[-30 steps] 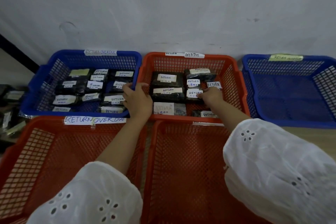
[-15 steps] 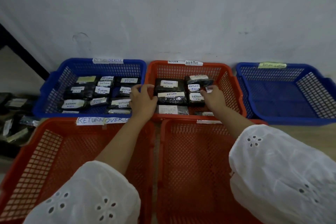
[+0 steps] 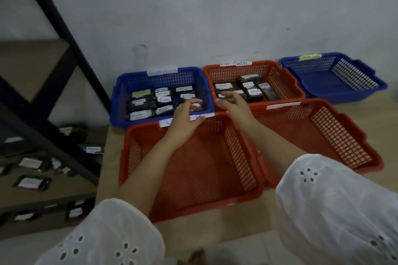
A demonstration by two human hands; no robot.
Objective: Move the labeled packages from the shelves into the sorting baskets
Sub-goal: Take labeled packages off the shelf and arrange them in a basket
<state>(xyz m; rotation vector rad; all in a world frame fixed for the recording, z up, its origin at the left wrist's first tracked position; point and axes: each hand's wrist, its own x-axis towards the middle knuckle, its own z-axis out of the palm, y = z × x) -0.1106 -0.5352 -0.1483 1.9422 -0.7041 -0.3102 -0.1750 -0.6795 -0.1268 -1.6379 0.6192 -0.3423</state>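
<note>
**Black packages [image 3: 146,103] lying in the far baskets, both hands hovering empty**

The left hand [image 3: 185,118] is hovering over the far rim of the near-left red basket [image 3: 193,178], its fingers loosely curved and its thumb held apart, gripping nothing. The right hand [image 3: 235,104] is hanging above the near rim of the far-middle red basket [image 3: 280,79], fingers relaxed and pointing left, likewise carrying nothing. White-labelled packages are lying flat in rows inside the far-left blue basket [image 3: 120,97], and more are lying in the far-middle red basket. Others are sitting on the shelf [image 3: 71,187] at the left, just beside the pale surface [image 3: 215,228]. The far-right blue basket [image 3: 318,84] and the near-right red basket [image 3: 336,135] are standing on that surface too. White eyelet sleeves [image 3: 336,211] are filling the near edge.
</note>
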